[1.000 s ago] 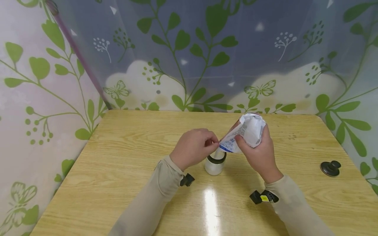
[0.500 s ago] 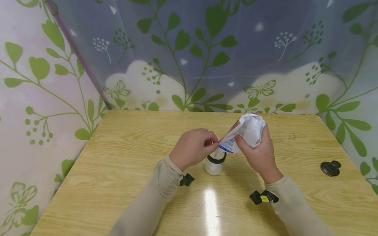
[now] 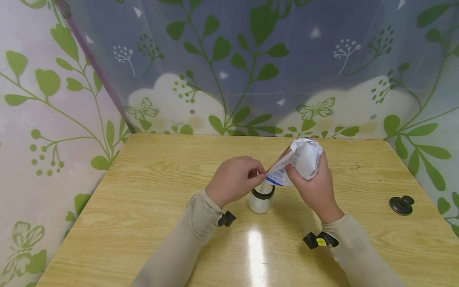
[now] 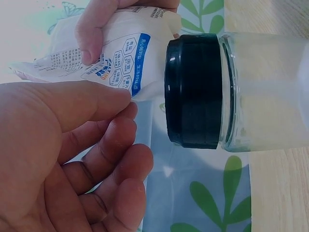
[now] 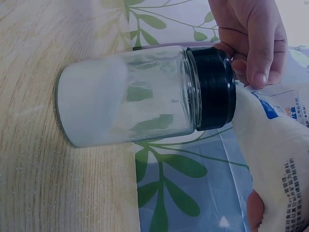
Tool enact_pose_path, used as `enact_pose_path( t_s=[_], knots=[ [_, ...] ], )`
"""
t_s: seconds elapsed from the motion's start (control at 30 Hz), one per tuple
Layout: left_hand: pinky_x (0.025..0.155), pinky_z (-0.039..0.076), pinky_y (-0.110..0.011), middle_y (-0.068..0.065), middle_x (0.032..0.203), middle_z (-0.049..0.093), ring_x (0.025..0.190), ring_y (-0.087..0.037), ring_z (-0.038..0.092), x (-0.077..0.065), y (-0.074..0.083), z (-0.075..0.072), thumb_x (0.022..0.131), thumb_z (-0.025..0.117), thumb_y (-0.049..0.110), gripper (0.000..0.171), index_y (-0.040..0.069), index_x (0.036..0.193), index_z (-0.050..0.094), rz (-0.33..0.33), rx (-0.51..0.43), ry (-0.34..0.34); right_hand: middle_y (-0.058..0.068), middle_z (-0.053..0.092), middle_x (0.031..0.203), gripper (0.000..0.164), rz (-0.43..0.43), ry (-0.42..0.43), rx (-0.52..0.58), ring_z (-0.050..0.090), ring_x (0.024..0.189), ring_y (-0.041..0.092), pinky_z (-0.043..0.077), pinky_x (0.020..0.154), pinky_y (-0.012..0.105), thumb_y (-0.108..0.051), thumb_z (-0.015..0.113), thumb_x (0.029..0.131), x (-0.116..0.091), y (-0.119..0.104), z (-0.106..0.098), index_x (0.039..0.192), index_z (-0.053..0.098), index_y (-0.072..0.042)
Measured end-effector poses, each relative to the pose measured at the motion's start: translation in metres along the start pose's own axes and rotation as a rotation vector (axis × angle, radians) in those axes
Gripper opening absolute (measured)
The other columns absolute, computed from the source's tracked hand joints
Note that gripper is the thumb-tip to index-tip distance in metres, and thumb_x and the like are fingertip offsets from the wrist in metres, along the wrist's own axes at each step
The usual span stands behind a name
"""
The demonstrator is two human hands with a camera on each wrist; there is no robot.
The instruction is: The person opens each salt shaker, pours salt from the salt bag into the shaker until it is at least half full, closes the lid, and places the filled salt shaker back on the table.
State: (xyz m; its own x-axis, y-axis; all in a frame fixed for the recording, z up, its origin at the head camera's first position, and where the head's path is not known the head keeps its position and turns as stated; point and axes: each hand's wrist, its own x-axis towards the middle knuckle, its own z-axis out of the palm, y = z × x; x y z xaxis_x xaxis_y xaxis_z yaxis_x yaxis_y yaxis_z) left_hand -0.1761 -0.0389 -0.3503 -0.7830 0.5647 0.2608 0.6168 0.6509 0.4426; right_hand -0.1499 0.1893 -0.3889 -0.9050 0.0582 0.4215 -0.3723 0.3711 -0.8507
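Observation:
A clear glass jar [image 3: 259,205] with a black collar at its mouth stands upright on the table. White granular stuff [image 5: 91,104] fills roughly its lower half in the right wrist view. Tilted over the jar's mouth is a white plastic bag [image 3: 309,160] with blue print, its corner pointing down into the opening. My right hand [image 3: 315,193] grips the bag's body from the right, thumb across the near side. Between thumb and forefinger, my left hand [image 3: 232,179] pinches the bag's lower corner beside the jar rim; its other fingers are loosely curled [image 4: 104,166].
A black round lid with a knob [image 3: 401,205] lies at the table's right side. Fine white grains [image 5: 46,188] are scattered on the wooden table [image 3: 150,191] near the jar. Leaf-patterned curtains [image 3: 229,67] stand behind and at both sides.

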Motion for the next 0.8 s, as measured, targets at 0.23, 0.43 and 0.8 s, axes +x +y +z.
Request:
enact_pose_path(
  t_s=[0.23,0.43,0.8],
  knots=[
    [0.061,0.048,-0.024,0.01,0.079,0.066,0.067,-0.006,0.056,0.0001,0.0003,0.0004,0.099,0.069,0.024,0.012,0.018,0.097,0.079,-0.009,-0.002,-0.003,0.001,0.058,0.12,0.076,-0.005,0.006,0.005,0.062,0.098,0.015,0.054,0.072,0.022,-0.007,0.073,0.094,-0.0002,0.0014,0.0002,0.158,0.031,-0.014],
    [0.061,0.048,-0.024,0.011,0.078,0.065,0.066,-0.005,0.056,0.0009,0.0001,0.0007,0.098,0.069,0.024,0.012,0.019,0.097,0.079,-0.012,-0.009,-0.004,0.0,0.057,0.12,0.077,-0.007,0.012,0.009,0.061,0.099,0.016,0.054,0.072,0.022,-0.006,0.072,0.093,-0.0004,0.0017,-0.0002,0.158,0.031,-0.013],
    [0.061,0.048,-0.024,0.012,0.078,0.065,0.066,-0.005,0.056,0.0008,-0.0005,0.0011,0.099,0.069,0.024,0.012,0.019,0.096,0.079,-0.013,-0.014,-0.008,0.0,0.057,0.121,0.076,-0.003,0.008,0.012,0.061,0.1,0.016,0.054,0.073,0.022,-0.007,0.072,0.094,-0.0002,0.0021,0.0001,0.157,0.031,-0.013]
  ],
)
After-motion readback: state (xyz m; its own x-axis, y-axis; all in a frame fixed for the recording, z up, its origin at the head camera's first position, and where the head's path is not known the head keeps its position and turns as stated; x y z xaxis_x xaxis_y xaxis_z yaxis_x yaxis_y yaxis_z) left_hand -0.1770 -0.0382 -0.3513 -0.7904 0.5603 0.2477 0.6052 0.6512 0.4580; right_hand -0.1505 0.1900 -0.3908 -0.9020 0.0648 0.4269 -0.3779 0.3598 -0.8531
